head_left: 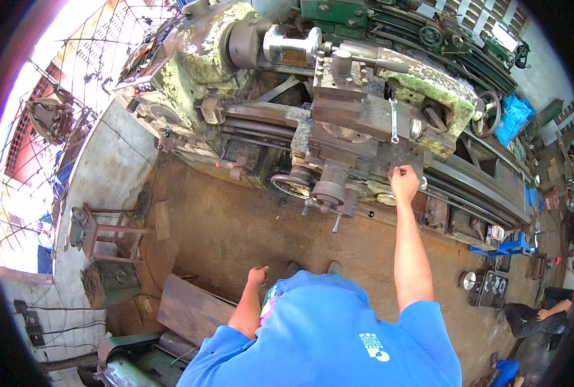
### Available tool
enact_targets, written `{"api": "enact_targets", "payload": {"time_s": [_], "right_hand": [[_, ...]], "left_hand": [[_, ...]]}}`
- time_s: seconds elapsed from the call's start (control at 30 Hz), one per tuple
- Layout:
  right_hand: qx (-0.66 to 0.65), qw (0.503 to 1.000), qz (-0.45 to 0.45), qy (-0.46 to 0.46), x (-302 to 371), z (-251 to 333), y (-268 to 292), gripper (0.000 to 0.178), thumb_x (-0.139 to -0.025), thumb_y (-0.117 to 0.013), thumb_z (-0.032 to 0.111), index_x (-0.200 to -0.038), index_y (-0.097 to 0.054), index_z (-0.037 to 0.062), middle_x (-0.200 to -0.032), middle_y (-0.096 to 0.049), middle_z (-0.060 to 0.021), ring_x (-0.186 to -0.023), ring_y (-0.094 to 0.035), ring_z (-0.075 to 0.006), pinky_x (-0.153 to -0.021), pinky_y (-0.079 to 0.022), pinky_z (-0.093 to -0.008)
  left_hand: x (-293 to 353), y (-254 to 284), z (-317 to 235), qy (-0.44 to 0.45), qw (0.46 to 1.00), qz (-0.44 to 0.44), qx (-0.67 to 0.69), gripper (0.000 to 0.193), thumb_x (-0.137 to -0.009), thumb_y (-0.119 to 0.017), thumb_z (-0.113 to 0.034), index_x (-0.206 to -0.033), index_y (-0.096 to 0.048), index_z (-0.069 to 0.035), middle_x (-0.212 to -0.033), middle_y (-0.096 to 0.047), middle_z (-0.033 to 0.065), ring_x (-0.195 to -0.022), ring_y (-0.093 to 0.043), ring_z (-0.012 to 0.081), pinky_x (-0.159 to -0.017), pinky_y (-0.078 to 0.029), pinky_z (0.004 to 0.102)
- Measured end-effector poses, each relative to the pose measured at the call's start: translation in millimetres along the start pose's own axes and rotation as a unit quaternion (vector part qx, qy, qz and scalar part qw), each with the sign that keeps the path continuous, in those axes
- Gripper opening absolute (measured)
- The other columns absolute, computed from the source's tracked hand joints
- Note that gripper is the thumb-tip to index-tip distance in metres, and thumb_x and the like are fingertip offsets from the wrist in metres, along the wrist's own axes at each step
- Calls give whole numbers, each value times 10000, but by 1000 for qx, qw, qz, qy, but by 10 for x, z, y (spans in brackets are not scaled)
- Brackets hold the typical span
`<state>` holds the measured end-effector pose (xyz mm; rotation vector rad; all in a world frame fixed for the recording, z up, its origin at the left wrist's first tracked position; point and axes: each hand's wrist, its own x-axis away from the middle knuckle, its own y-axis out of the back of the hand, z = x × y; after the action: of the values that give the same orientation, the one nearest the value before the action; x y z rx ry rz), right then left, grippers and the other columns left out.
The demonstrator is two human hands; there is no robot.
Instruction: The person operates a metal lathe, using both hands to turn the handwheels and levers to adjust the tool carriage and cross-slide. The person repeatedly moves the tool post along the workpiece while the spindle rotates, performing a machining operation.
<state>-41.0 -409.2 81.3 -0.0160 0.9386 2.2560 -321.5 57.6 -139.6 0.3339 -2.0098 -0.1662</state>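
A large worn lathe point(261, 119) with chipped paint stands in front of me. My right hand point(405, 184) reaches out to the carriage's right side, its fingers curled together; whatever they hold, if anything, is hidden. Just beyond it, a combination wrench point(394, 122) lies on the slide. A shiny flanged metal workpiece point(293, 45) sits between the chuck point(243, 44) and the tailstock point(422, 77), with the tool post point(342, 68) close by. My left hand point(258, 276) is at my left side, away from the machine, with fingers curled; its contents cannot be made out.
The carriage handwheel point(291, 186) and levers jut toward me. Behind stands a green lathe point(338, 16); a blue bag point(514, 119) lies at far right. A wooden stand point(116, 232) and board point(193, 309) are at left. Another person point(545, 316) sits at lower right.
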Motion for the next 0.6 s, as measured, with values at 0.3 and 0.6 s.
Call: {"api": "enact_targets", "payload": {"time_s": [0.3, 0.6], "right_hand": [[-14, 997, -71, 13, -3, -97, -92, 176, -824, -689, 204, -887, -693, 40, -746, -697, -133, -691, -683, -280, -661, -518, -377], [6, 996, -89, -4, -23, -27, -78, 165, -816, -686, 190, -868, -698, 33, -743, -690, -134, -683, -667, -263, -673, -512, -362]], "left_hand": [[-265, 505, 445, 74, 995, 37, 51, 226, -905, -659, -216, -830, -528, -47, -649, -507, 51, -450, -467, 167, -368, -306, 304], [-528, 663, 419, 106, 993, 53, -3, 228, -906, -657, -261, -842, -598, -51, -684, -568, 56, -526, -500, 159, -462, -361, 335]]}}
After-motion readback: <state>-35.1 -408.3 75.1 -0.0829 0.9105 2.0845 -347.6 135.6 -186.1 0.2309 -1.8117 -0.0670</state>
